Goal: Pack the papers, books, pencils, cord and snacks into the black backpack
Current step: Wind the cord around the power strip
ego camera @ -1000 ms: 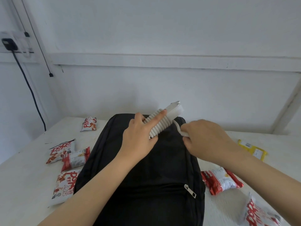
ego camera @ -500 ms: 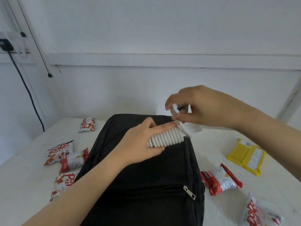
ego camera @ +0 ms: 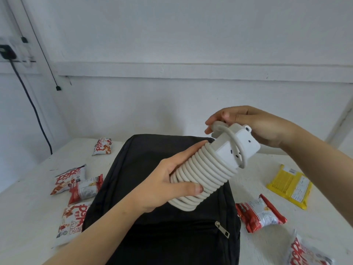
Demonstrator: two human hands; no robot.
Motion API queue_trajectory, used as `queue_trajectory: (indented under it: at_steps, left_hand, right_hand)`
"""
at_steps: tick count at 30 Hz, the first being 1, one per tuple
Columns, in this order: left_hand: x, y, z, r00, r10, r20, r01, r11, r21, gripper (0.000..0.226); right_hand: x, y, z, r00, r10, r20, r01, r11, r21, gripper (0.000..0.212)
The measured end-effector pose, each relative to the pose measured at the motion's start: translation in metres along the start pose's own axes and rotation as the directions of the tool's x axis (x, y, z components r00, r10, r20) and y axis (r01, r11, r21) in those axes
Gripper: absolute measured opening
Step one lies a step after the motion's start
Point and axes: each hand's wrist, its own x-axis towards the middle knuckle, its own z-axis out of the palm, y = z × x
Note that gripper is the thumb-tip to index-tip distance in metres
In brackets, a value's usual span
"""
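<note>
Head view: left grip [ego camera: 166, 186] clasps cord [ego camera: 202, 175], right grip [ego camera: 263, 127] pinches its end, clear above backpack [ego camera: 145, 155]

Big red letters reading "POP" stand on the white snack packet [ego camera: 69, 177] at the left. The same three letters show on the near-left packet [ego camera: 73, 219], the far packet [ego camera: 102, 146] and the bottom-right packet [ego camera: 305, 251]. Everything else is too small to read: the fine print on the red-and-silver packet [ego camera: 260, 214] and the white label on the yellow packet [ego camera: 289, 185].
</note>
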Motion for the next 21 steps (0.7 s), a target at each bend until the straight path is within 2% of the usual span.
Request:
queue_trajectory:
  at_steps: [2,4,6,10,13,18,21]
  left_hand:
    - [0.000,0.000,0.000,1.000,-0.011,-0.016,0.009,0.997,-0.082,0.072]
    - [0.001,-0.001,-0.001,0.999,-0.026,-0.043,0.020,0.991,-0.135,0.072]
    - [0.001,-0.002,-0.001,0.997,-0.038,-0.071,0.025,0.985,-0.172,0.071]
    - [0.001,-0.002,-0.001,0.990,-0.051,-0.134,0.024,0.980,-0.196,0.067]
    - [0.000,-0.002,-0.001,0.979,-0.075,-0.191,0.042,0.984,-0.172,0.069]
    - [-0.002,-0.006,0.001,0.962,-0.106,-0.252,0.100,0.994,-0.036,0.078]
    - [-0.007,-0.008,0.000,0.958,-0.134,-0.254,0.146,0.989,0.027,0.095]
  right_hand:
    - [-0.006,0.007,0.000,0.999,0.015,0.038,-0.018,0.997,0.076,0.055]
    - [-0.011,0.012,0.008,0.997,-0.013,0.074,-0.005,0.973,0.232,0.073]
    - [-0.013,0.017,0.020,0.997,-0.068,0.027,0.057,0.956,0.287,0.081]
    - [-0.013,0.024,0.042,0.981,-0.135,-0.136,0.169,0.944,0.284,0.073]
    - [-0.013,0.026,0.053,0.972,-0.060,-0.227,0.130,0.943,0.306,0.063]
    - [-0.015,0.039,0.065,0.944,0.088,-0.317,0.045,0.920,0.389,0.076]
    - [-0.019,0.040,0.068,0.931,0.017,-0.366,0.103,0.946,0.306,0.085]
